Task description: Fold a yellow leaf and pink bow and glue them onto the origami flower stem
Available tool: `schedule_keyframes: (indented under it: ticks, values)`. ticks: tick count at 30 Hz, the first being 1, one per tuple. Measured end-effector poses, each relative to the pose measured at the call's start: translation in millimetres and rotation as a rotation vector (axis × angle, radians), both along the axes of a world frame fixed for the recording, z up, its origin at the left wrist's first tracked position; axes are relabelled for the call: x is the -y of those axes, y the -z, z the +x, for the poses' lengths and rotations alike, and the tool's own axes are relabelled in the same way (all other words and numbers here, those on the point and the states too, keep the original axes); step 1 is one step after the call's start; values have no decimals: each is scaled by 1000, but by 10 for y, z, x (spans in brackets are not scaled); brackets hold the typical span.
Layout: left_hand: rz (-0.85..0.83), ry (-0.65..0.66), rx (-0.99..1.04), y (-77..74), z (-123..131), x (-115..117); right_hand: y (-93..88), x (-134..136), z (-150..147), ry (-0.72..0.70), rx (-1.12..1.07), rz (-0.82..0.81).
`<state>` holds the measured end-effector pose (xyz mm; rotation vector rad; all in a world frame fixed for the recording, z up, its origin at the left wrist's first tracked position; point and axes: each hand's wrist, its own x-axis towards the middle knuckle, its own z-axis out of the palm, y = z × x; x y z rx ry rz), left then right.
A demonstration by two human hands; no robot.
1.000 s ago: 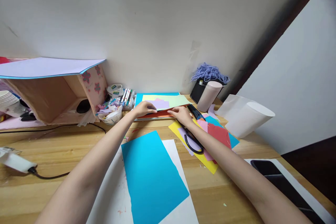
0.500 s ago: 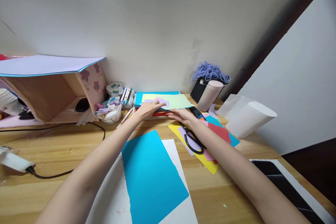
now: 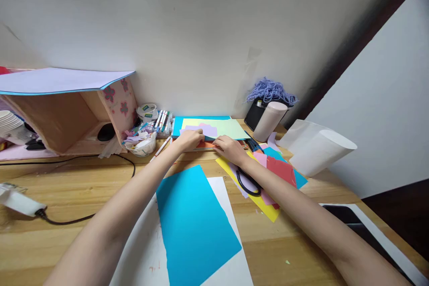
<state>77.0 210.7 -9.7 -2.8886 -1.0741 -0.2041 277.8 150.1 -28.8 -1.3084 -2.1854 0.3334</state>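
Both hands reach to a stack of coloured paper against the wall. My left hand (image 3: 191, 140) is closed at the stack's front edge, by a small purple piece (image 3: 209, 131) on a pale green sheet (image 3: 231, 129). My right hand (image 3: 229, 148) has curled fingers at the same edge, over an orange-red layer (image 3: 205, 145). What the fingertips of either hand pinch is too small to make out. Nearer me, a large blue sheet (image 3: 197, 228) lies on white paper (image 3: 231, 214). Black-handled scissors (image 3: 248, 183) lie partly under my right wrist, on paper scraps.
At the left stand an open box (image 3: 67, 120) and a bowl of scraps (image 3: 142, 146), with markers (image 3: 162, 120) behind. Right of the stack are a pink cylinder (image 3: 271, 120), a black holder with blue yarn (image 3: 271, 91) and rolled white paper (image 3: 321, 152). A cable (image 3: 70, 222) crosses the left side.
My right hand has turned palm down and its fingers have curled at the stack's edge. My left hand's fingers have drawn in from the purple piece to the front edge.
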Motion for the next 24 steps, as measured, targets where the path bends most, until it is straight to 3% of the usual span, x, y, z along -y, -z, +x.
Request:
schedule_keyframes:
  ticks: [3,12,24]
  values:
    - [3,-31,52,-12,-8,-18,6,-56,-18,-64,307,194]
    - [19,-85,155,-121,-37,-52,-23,-188,5,-106,439,213]
    - [26,-86,155,-97,-25,-63,-89,-150,-46,-69,621,216]
